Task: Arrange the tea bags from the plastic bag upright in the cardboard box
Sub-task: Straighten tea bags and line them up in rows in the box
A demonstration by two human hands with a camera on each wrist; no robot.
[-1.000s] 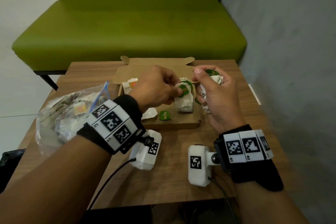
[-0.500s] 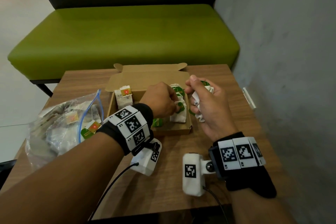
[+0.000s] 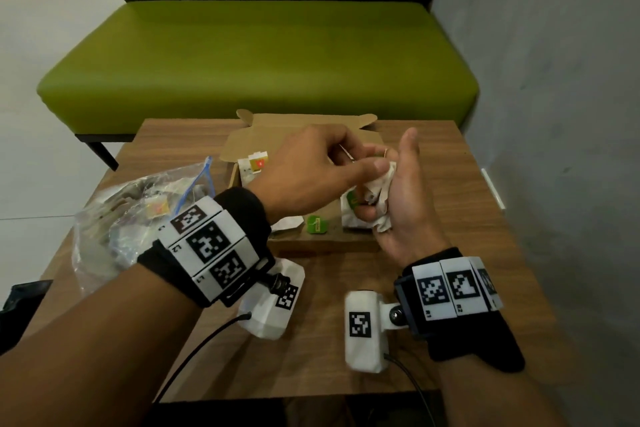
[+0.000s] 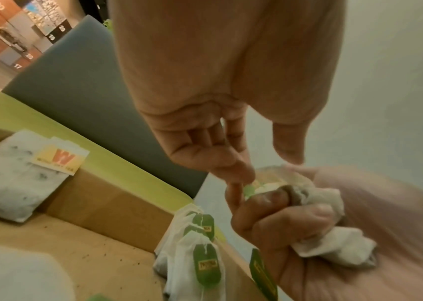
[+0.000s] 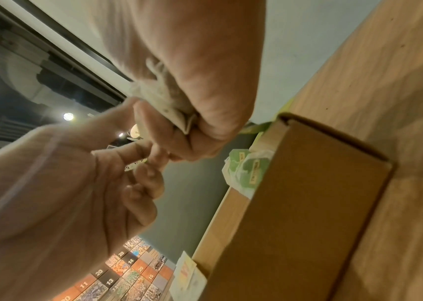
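Tea bags: your right hand point(image 3: 398, 204) clutches a crumpled bunch point(image 3: 379, 199) at 3 o'clock over the box point(image 3: 311, 243); a green-tagged row point(image 4: 195, 250) already stands upright at the box's right end.
Left hand point(image 3: 311, 170): fingers point(image 4: 233, 173) pinch into the bunch, picking out one bag; whether one is free yet, you cannot tell.
Right fingers point(image 4: 277, 226): curled tight around the bunch.
Other bags: one red-tagged bag point(image 3: 254, 165) leans at 10 o'clock inside; a loose green tag point(image 3: 317, 224) lies on the box floor.
Plastic bag point(image 3: 138, 218): on the tabletop at 9 o'clock, more bags inside.
Risk: strings may tangle, so pulling one could drag others out; squeezing could tear the paper.
Risk: lowering carelessly could topple the standing row.
Room: box centre is open; come down over the near wall.
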